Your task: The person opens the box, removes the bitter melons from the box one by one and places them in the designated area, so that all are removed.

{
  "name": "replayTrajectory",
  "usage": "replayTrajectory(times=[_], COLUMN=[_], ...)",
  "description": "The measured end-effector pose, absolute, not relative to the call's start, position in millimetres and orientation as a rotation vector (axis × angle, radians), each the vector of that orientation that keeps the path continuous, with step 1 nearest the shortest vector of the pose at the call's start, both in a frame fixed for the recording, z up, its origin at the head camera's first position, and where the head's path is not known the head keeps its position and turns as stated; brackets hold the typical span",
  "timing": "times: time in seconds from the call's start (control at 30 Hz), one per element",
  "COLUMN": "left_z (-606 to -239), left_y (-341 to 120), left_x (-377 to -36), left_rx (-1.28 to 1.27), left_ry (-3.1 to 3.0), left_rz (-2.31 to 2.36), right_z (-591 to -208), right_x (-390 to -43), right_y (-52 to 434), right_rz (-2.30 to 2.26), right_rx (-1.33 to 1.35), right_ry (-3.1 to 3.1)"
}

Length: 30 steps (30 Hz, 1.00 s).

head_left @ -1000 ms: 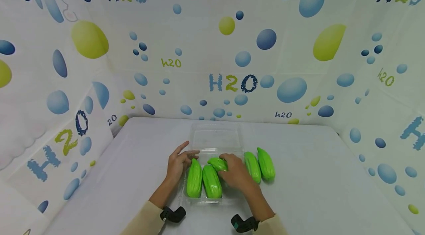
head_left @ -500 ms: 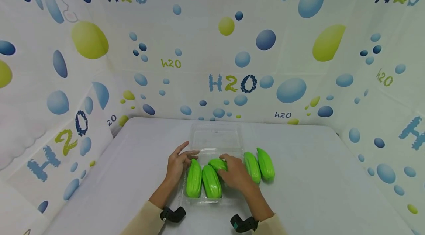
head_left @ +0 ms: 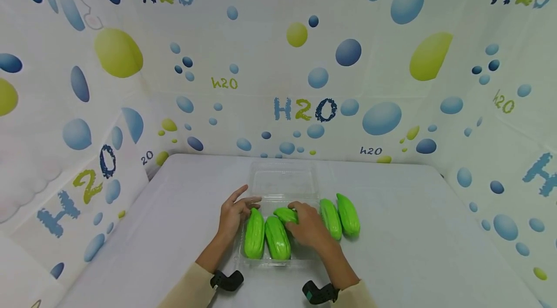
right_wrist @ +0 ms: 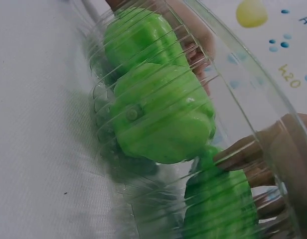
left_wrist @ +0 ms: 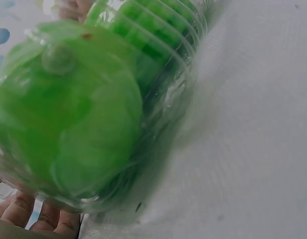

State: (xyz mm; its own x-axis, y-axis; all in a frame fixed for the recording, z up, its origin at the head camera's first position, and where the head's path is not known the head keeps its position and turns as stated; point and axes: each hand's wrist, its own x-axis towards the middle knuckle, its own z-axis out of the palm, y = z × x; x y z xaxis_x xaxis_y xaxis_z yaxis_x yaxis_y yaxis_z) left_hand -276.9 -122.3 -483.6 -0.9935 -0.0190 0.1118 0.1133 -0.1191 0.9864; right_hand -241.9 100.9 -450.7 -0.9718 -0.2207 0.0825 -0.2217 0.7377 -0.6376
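A clear plastic clamshell container lies on the table, its lid folded back behind it. Two bright green ridged fruits, a left one and a middle one, lie side by side in its base. My right hand grips a third green fruit over the base's right part; this fruit slants with its tip to the left, mostly covered by my fingers. My left hand rests at the back left edge of the container, fingers loosely extended near the left fruit's tip. Its thumb is hidden.
Two more green fruits, a nearer one and an outer one, lie on the white table right of the container. A patterned curtain stands behind and at both sides. Each wrist carries a black camera.
Almost nothing differs. The third fruit has shifted very slightly to the right in my right hand; both hands and the container keep their places.
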Motion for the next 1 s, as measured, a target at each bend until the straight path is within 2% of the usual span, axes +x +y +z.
replayTrajectory(times=[1.0], left_z=[-484.0], left_y=[-122.5], left_x=[-277.0], left_rx=[-0.114], left_ry=[-2.009], left_rz=[-2.297], right_z=[-445.1], right_x=[-241.9], right_y=[104.1], right_rz=[1.182], right_rx=[0.436], right_ry=[-2.763])
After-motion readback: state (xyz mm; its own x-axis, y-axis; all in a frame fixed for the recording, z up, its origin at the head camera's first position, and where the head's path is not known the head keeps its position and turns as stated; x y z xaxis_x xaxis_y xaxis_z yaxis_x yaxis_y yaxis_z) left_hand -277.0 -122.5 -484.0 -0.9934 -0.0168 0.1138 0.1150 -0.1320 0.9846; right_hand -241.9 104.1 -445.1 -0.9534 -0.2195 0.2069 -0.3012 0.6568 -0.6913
